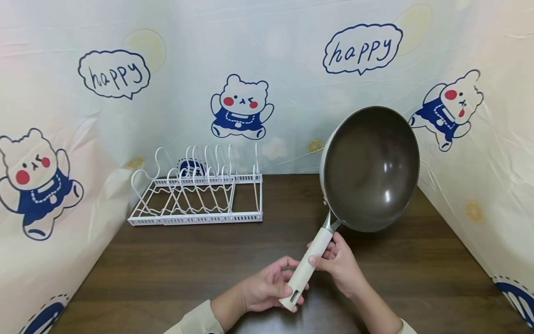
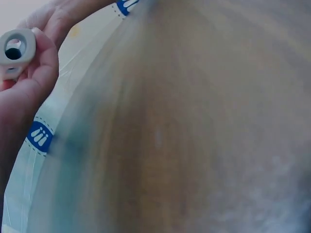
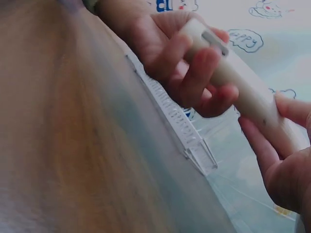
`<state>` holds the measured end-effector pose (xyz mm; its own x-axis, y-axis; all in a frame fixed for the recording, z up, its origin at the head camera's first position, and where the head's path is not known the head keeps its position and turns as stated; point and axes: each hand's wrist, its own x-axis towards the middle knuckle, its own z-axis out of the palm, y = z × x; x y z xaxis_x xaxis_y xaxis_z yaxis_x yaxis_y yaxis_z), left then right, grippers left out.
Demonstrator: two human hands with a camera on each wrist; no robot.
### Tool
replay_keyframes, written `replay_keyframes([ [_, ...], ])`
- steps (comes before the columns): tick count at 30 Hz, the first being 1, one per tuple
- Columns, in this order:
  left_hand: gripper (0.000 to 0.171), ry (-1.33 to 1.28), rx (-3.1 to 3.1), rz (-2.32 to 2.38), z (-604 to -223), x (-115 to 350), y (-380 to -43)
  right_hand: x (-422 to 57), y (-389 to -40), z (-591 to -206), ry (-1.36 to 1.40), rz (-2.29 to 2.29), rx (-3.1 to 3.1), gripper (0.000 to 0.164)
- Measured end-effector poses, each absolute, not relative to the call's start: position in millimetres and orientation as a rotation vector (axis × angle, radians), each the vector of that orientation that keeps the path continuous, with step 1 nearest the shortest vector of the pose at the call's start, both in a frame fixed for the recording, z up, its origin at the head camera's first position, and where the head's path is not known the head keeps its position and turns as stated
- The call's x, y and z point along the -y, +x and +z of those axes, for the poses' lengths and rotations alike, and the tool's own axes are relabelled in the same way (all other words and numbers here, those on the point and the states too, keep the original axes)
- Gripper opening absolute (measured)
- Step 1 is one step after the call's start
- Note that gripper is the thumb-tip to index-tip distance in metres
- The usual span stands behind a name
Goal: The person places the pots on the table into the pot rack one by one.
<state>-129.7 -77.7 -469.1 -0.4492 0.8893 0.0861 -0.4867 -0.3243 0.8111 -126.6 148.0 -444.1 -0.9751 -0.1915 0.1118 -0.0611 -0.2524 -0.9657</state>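
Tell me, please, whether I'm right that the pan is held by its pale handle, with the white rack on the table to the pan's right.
Not quite: the head view shows the white rack on the table to the left of the pan, which is held by its pale handle.

Pan (image 1: 371, 169): grey-brown inside, cream handle (image 1: 305, 273). Rack (image 1: 196, 219): white. Desk (image 1: 187, 255): brown woodgrain. Backdrop (image 1: 288, 60): pale, navy-and-red bear prints (image 1: 238, 120).
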Motion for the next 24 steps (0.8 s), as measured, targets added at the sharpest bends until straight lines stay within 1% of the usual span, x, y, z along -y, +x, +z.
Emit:
replay_keyframes([
  [3,0.048,0.680,-0.975,1.909,-472.2,76.8,-127.7,-143.5,-122.7,-442.2,-0.188,-2.389,-1.942,0.065],
  [5,0.052,0.720,-1.022,1.914,-475.0,76.0,-127.1,-141.5,-121.5,-442.5,-0.145,-2.388,-1.959,0.069],
  [9,0.065,0.819,-1.133,1.918,-477.5,74.1,-125.7,-141.3,-122.1,-445.5,-0.141,-2.384,-1.962,0.072],
  [10,0.064,0.831,-1.166,1.912,-477.2,73.8,-125.6,-141.5,-122.8,-446.3,-0.152,-2.381,-1.964,0.071],
  [16,0.060,0.865,-1.255,1.906,-475.0,73.9,-126.3,-143.3,-124.4,-450.6,-0.330,-2.401,-1.953,0.063],
  [20,0.069,0.812,-1.192,1.895,-474.3,75.0,-126.1,-146.4,-123.1,-452.2,-0.487,-2.409,-1.942,0.060],
  [24,0.077,0.797,-1.006,1.904,-473.8,75.5,-126.7,-149.9,-121.8,-452.1,-0.596,-2.408,-1.927,0.059],
])
